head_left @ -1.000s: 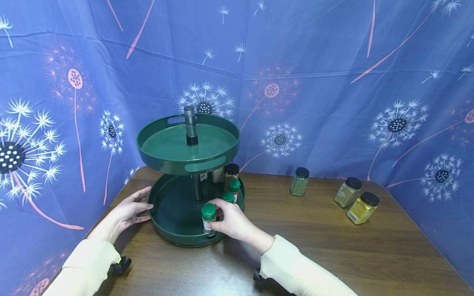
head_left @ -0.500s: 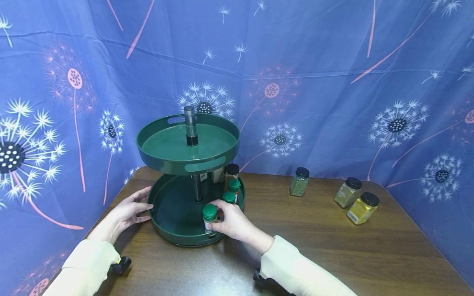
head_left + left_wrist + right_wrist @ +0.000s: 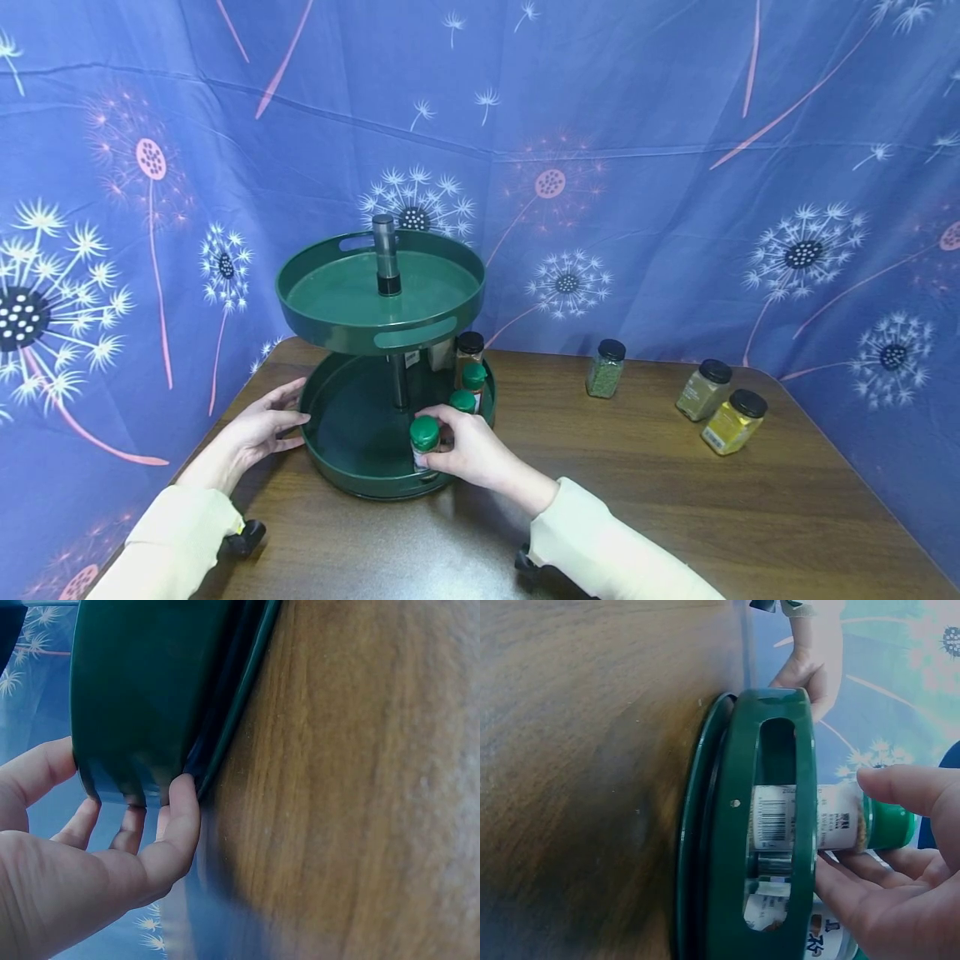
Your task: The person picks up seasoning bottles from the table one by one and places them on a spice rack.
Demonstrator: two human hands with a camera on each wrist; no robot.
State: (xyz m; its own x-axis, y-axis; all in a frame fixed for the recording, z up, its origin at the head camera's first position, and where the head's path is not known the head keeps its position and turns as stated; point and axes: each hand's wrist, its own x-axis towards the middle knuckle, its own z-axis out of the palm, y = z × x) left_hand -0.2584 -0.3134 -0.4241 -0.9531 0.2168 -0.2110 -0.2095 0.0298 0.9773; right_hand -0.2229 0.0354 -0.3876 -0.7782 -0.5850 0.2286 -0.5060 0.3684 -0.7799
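A two-tier green turntable tray stands on the table, its lower tier (image 3: 352, 454) holding several spice jars. In the head view my right hand (image 3: 476, 446) holds a green-capped spice jar (image 3: 424, 442) between thumb and fingers, just inside the lower tier's front rim. The right wrist view shows this jar's barcode label (image 3: 772, 817) through the cutout in the tray's wall. My left hand (image 3: 258, 425) touches the outer left wall of the lower tier. In the left wrist view its fingertips (image 3: 184, 795) rest against that wall, the fingers spread.
Another two green-capped jars, one (image 3: 473, 377) behind the other (image 3: 462, 402), and a black-capped jar (image 3: 470, 348) stand at the lower tier's right. The upper tier (image 3: 345, 287) overhangs them. On the table, a green-filled jar (image 3: 606, 371), an olive jar (image 3: 703, 396) and a yellow jar (image 3: 733, 425) stand rightward.
The held spice jar has shifted very slightly to the right and stands a little straighter than a second ago. Both hands have stayed nearly still.
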